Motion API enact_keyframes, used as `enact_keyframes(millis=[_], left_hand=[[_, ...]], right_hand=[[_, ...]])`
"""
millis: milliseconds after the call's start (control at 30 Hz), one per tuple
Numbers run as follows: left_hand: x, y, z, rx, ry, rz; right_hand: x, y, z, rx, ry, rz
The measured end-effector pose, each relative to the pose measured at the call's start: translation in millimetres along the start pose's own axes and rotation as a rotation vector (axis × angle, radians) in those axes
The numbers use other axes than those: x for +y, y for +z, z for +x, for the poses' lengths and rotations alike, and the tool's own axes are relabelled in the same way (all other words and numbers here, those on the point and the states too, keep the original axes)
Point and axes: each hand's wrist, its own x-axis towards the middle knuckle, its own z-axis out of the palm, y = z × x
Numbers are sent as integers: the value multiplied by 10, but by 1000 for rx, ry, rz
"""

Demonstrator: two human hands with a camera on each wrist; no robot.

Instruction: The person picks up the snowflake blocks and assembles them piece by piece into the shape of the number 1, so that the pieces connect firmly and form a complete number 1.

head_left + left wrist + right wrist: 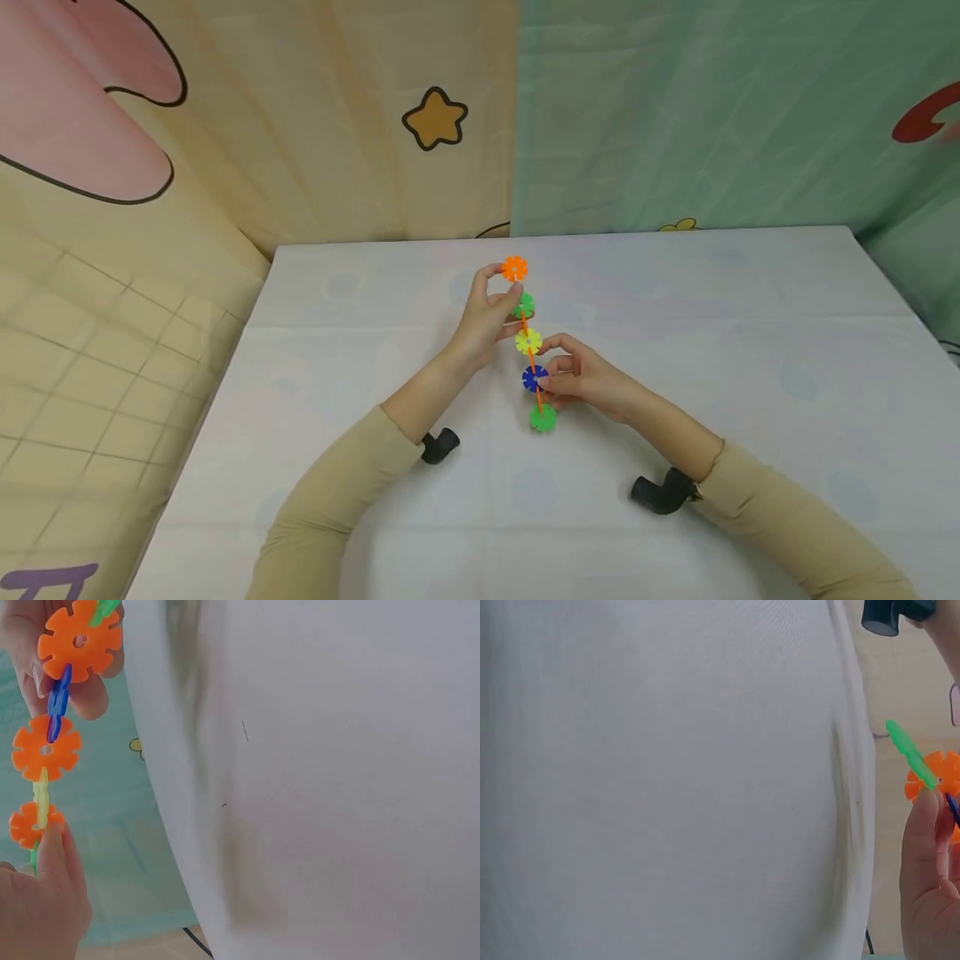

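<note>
A chain of slotted flower-shaped plastic discs hangs between my two hands. Its top orange disc (514, 263) is followed downward by green, a yellow disc (528, 347), a blue disc (529, 380) and a green disc (543, 419), with orange discs edge-on between them. My left hand (482, 318) pinches the chain near its upper end; the fingertips partly hide the upper green disc. Lower down, my right hand (592, 380) pinches it around the blue disc. In the right wrist view, its fingers touch an orange disc (934, 761) joined to a green one (907, 752).
A white cloth-covered table (480, 517) lies beneath both hands. Black wrist mounts (441, 446) show at each sleeve cuff. Behind the table hangs a printed curtain (637, 117), yellow on the left and green on the right.
</note>
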Motion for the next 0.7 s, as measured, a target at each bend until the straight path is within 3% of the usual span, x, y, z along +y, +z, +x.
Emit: enact_keyframes(millis=[267, 500, 700], left_hand=[[9, -50, 85, -49, -26, 4], [26, -115, 233, -137, -23, 112], [10, -123, 371, -146, -6, 177]], right_hand=[[-1, -15, -2, 25, 21, 18], [-13, -39, 22, 57, -3, 14], [-1, -86, 90, 72, 16, 33]])
